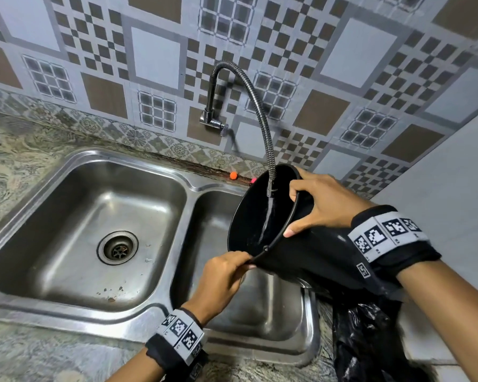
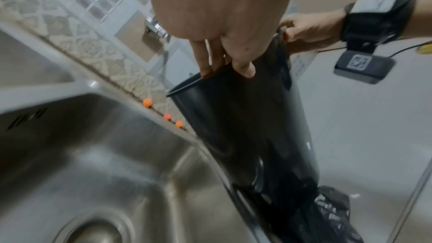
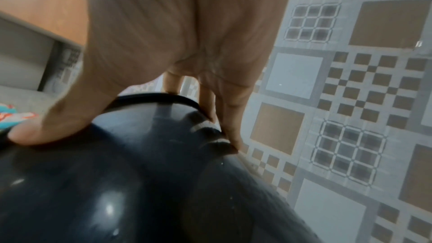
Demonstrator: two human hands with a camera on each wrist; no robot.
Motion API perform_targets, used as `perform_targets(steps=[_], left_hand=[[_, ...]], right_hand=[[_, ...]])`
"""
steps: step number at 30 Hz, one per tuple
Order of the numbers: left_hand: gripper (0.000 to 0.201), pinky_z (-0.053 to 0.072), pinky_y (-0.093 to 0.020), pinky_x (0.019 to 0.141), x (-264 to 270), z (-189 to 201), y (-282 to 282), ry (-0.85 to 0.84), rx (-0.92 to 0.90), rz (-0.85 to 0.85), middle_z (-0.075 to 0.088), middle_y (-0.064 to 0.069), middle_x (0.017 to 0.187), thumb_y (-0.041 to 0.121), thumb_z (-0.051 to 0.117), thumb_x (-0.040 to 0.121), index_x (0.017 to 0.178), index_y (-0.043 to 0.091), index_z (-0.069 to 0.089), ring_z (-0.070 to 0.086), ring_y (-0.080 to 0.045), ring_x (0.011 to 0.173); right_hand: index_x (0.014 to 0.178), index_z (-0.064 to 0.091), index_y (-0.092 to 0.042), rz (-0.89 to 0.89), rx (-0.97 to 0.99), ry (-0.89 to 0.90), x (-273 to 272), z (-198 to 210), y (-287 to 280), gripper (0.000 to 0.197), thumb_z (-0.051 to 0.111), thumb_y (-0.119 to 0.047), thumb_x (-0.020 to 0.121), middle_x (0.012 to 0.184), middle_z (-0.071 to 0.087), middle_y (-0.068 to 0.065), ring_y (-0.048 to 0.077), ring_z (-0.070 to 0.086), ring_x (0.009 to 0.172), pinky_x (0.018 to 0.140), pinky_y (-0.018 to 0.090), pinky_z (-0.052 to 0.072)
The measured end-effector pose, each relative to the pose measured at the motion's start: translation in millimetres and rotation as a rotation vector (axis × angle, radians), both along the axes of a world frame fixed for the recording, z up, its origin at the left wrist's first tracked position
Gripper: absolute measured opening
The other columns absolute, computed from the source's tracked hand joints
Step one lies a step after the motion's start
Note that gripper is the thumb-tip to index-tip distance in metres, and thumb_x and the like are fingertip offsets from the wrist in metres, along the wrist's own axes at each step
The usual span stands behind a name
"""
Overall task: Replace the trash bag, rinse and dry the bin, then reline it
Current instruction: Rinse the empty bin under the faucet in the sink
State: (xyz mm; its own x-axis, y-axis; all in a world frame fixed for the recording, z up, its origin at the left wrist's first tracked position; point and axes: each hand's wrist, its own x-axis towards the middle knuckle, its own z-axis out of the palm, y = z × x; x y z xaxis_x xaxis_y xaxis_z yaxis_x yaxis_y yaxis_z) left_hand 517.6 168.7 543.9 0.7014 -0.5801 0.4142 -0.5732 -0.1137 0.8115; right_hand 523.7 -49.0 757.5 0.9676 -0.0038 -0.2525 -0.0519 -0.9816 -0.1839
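Observation:
A black plastic bin [image 1: 301,260] is tilted on its side over the right sink basin [image 1: 260,312], its mouth facing left. The flexible tap hose [image 1: 262,117] dips into the mouth and a thin stream of water runs down inside. My right hand [image 1: 323,205] grips the upper rim, fingers inside and thumb on the outer wall [image 3: 35,134]. My left hand [image 1: 226,274] pinches the lower rim [image 2: 224,69] of the bin [image 2: 245,127]. A crumpled black trash bag [image 1: 370,343] lies on the counter under the bin's base.
The larger left sink basin [image 1: 53,216] with its drain [image 1: 118,248] lies to the left. Small orange balls [image 1: 233,175] sit on the ledge behind the sink. A patterned tiled wall [image 1: 155,56] rises behind; a plain wall [image 1: 453,202] stands on the right.

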Motion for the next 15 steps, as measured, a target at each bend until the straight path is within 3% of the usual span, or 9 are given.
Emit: perform_targets(steps=[3, 5, 8, 9, 12, 15], left_hand=[[0.028, 0.053, -0.032, 0.066, 4, 16, 1, -0.037, 0.005, 0.019, 0.072, 0.009, 0.085, 0.038, 0.051, 0.098, 0.1, 0.019, 0.071, 0.068, -0.009, 0.075], [0.021, 0.053, -0.035, 0.064, 9, 25, 1, -0.04, -0.01, 0.046, 0.072, 0.011, 0.082, 0.038, 0.057, 0.1, 0.099, 0.023, 0.071, 0.068, -0.006, 0.074], [0.013, 0.053, -0.034, 0.063, 14, 38, 0, -0.072, -0.016, 0.061, 0.072, 0.012, 0.081, 0.036, 0.062, 0.099, 0.098, 0.027, 0.07, 0.068, -0.004, 0.074], [0.012, 0.052, -0.034, 0.062, 14, 42, -1, -0.086, -0.01, 0.067, 0.071, 0.012, 0.08, 0.036, 0.062, 0.1, 0.097, 0.027, 0.07, 0.068, -0.005, 0.073], [0.015, 0.05, -0.038, 0.059, 16, 49, -8, -0.052, -0.017, 0.077, 0.066, 0.009, 0.072, 0.036, 0.062, 0.1, 0.092, 0.025, 0.068, 0.065, -0.009, 0.066], [0.015, 0.052, -0.038, 0.062, 18, 51, -10, -0.029, -0.026, 0.06, 0.067, 0.01, 0.073, 0.038, 0.063, 0.099, 0.094, 0.026, 0.069, 0.066, -0.009, 0.067]], right_hand=[[0.078, 0.05, -0.03, -0.013, 0.035, -0.018, 3, 15, -6, 0.061, 0.085, -0.068, 0.044, 0.099, 0.056, -0.007, 0.017, 0.055, 0.095, 0.085, 0.041, 0.05], [0.08, 0.051, -0.029, -0.044, 0.054, -0.014, 4, 25, -12, 0.061, 0.087, -0.064, 0.045, 0.104, 0.051, -0.014, 0.012, 0.051, 0.096, 0.081, 0.035, 0.046], [0.085, 0.05, -0.03, -0.079, 0.045, 0.013, 4, 33, -17, 0.065, 0.086, -0.065, 0.045, 0.103, 0.058, -0.011, 0.021, 0.059, 0.092, 0.078, 0.042, 0.051], [0.087, 0.049, -0.03, -0.067, 0.025, 0.022, 3, 34, -15, 0.067, 0.086, -0.067, 0.045, 0.098, 0.06, -0.006, 0.022, 0.058, 0.089, 0.075, 0.04, 0.049], [0.086, 0.044, -0.031, -0.005, -0.017, -0.016, 2, 26, -8, 0.068, 0.084, -0.071, 0.046, 0.09, 0.052, -0.008, 0.015, 0.051, 0.081, 0.065, 0.032, 0.041], [0.08, 0.04, -0.035, 0.006, -0.042, -0.091, 3, 20, -5, 0.068, 0.077, -0.079, 0.043, 0.088, 0.046, -0.012, 0.017, 0.051, 0.082, 0.069, 0.037, 0.047]])
